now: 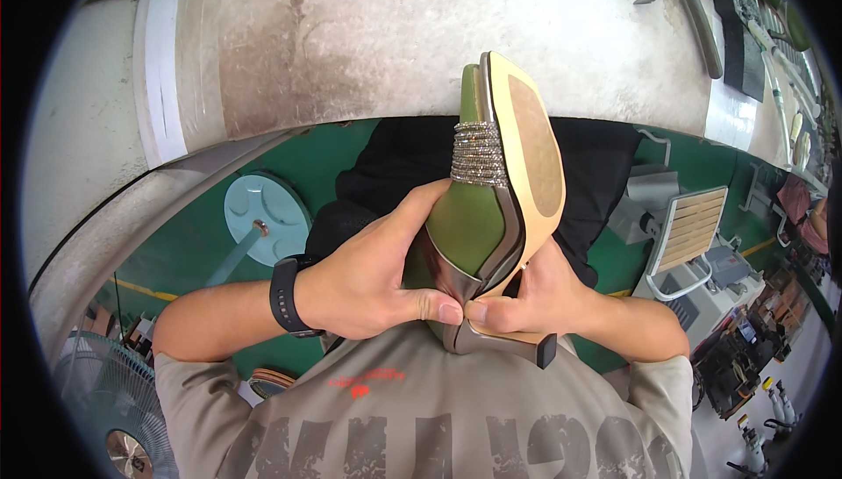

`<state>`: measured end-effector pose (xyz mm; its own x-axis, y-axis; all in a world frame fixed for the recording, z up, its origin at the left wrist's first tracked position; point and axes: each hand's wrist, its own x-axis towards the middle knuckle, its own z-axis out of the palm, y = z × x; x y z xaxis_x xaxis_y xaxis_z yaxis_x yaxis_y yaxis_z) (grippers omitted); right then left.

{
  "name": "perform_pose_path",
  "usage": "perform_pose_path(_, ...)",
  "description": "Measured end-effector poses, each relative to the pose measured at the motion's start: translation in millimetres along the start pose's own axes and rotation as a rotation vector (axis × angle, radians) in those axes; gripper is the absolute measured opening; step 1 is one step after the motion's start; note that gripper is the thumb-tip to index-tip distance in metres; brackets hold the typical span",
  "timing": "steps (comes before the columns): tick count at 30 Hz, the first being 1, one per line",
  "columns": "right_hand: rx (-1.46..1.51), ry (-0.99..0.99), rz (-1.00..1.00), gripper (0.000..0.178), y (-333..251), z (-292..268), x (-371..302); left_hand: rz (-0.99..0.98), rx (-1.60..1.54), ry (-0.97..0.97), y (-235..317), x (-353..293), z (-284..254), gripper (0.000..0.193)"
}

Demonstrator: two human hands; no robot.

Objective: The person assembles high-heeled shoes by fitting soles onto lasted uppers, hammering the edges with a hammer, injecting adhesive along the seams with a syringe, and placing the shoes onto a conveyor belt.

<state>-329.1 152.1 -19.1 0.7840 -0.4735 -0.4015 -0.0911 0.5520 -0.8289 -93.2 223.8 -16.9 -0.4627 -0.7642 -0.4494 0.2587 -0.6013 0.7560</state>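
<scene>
Holding what, L + R?

"One high-heeled shoe on a green last. L hand clamped on the upper/last side, R hand clamped on the sole side nr the heel. Thumbs just beside each other, by the top of the heel; most other fingers hidden, can't tell exact placement."

"Pos.?"

"Mid-view, betw. grey-brown shirt and bench. Toe points away from wearer, overlapping the bench's near edge in view. Can't tell if the heel end touches the shirt."

"Orient.?"

"Tan sole faces R; dark heel tip sticks out lower R. Silvery beaded band lies across the last, twd the toe."

"Misc.?"

"Hammer far R on bench. Black watch, L wrist. Fan lower L; pale-blue round base w/ pole above that."
</scene>
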Motion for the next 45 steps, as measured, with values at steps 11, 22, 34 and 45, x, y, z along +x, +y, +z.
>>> perform_pose_path(11,0.191,-0.076,0.235,0.062,-24,-29,2,-0.012,-0.059,-0.018,10,5,-8,0.080)
perform_pose_path(22,0.177,-0.053,0.129,0.053,-9,-25,-1,-0.025,0.068,0.014,21,9,-3,0.077)
perform_pose_path(34,0.010,0.148,-0.047,0.052,12,-9,-2,0.009,0.210,0.056,24,10,4,0.081)
perform_pose_path(45,0.172,0.136,-0.124,0.066,-11,0,22,0.269,0.455,0.109,55,20,-9,0.089)
